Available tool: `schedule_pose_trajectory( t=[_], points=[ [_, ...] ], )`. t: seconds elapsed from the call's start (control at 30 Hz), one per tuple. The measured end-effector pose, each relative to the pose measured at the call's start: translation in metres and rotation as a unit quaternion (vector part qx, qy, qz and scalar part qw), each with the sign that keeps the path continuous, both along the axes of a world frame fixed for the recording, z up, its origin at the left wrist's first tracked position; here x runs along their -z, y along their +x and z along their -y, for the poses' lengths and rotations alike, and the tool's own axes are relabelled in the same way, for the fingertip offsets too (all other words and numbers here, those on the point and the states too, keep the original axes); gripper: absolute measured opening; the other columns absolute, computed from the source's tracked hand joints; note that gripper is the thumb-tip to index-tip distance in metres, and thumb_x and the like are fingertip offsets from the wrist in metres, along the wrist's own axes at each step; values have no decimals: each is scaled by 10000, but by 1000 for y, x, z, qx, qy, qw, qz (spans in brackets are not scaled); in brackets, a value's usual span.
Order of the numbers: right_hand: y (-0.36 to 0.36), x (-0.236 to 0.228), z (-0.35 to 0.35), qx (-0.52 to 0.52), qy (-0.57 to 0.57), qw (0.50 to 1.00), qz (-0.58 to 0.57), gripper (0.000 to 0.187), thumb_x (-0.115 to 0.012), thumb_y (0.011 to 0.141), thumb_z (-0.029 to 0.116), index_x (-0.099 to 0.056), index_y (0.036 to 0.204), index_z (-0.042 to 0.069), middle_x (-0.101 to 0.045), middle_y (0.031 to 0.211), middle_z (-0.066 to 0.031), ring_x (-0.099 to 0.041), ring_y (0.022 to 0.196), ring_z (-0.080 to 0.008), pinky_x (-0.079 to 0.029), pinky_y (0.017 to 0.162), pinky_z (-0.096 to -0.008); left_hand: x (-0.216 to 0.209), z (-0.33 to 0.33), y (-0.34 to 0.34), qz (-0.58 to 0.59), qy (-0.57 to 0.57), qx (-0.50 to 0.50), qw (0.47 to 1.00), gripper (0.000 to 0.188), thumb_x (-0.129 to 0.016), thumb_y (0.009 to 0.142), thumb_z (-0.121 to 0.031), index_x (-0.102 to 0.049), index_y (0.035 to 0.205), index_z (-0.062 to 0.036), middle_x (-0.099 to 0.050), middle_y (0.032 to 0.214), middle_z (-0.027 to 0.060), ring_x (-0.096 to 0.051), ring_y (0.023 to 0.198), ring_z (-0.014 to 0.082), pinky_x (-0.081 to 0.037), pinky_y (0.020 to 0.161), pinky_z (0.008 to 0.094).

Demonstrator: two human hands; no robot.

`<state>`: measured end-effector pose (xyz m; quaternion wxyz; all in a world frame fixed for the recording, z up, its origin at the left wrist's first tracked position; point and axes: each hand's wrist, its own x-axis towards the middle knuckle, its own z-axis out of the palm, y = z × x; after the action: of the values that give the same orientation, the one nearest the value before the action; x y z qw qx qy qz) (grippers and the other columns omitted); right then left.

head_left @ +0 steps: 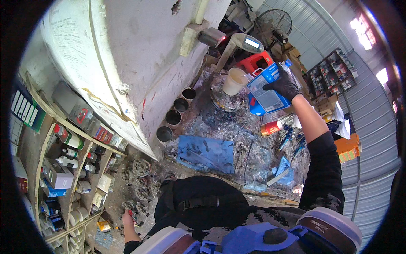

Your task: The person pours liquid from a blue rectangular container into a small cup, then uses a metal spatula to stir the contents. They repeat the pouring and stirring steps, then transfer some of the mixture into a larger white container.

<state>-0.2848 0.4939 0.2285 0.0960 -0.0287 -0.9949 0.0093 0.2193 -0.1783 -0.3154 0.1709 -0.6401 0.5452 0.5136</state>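
My right hand (286, 84), in a black glove, grips a blue and white rectangular metal can (267, 91) from its right side. The can is tilted, its upper left corner close to a whitish plastic cup (234, 83). That cup stands on a round, paint-crusted scale platform (226, 101); whether liquid flows into it I cannot make out. Behind the can sits a red plastic container (256, 62). My left hand (128, 219) hangs low at the left, away from the bench; something red shows at its fingers, too small to tell.
Several dark-filled pots (173, 117) line the wall. A blue sheet (205, 154) lies on the stained bench, with a red and gold can (270, 128) and blue-handled tools (286, 139) to its right. A scale display (249, 43) stands behind. Wooden shelves (80, 178) with bottles fill the left.
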Motion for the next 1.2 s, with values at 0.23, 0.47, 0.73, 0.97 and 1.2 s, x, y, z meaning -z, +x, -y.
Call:
schedule_pose_trajectory(
  t=[0.23,0.47,0.73,0.97,1.2],
  points=[
    [-7,0,-2,9,1,1000,19,1361,-1006,540,482,-330,1646,68,-585,1488,-260,-577,1381,-407,-463,1166,-478,2,1,3,-15,14,-17,1000,521,-586,1012,-581,-582,760,-125,-445,558,29,-487,432,220,-366,413,386],
    [-6,0,-3,5,8,1000,17,1375,-1004,540,490,-320,1650,56,-578,1494,-267,-566,1391,-411,-450,1179,-473,23,10,9,-33,39,-42,998,541,-594,1005,-588,-533,715,-135,-413,551,9,-437,424,205,-337,410,370],
    [-7,-2,-4,-2,-4,999,32,1388,-1003,537,489,-307,1657,58,-568,1503,-273,-552,1408,-409,-436,1194,-471,33,10,2,-33,45,-31,998,549,-587,1011,-599,-545,729,-129,-408,561,13,-405,419,199,-313,397,356],
    [-4,-2,-1,15,-3,999,31,1386,-1006,537,486,-311,1656,54,-554,1519,-276,-544,1420,-404,-432,1200,-468,43,10,7,-41,49,-18,998,550,-575,1020,-604,-566,756,-121,-422,574,20,-397,415,205,-313,388,351],
    [-1,-3,3,13,0,1000,18,1390,-1011,537,470,-305,1656,44,-565,1507,-275,-546,1417,-404,-432,1200,-462,47,9,19,-50,19,2,999,531,-565,1027,-596,-606,793,-121,-461,594,22,-434,430,214,-354,401,374]
  ],
)
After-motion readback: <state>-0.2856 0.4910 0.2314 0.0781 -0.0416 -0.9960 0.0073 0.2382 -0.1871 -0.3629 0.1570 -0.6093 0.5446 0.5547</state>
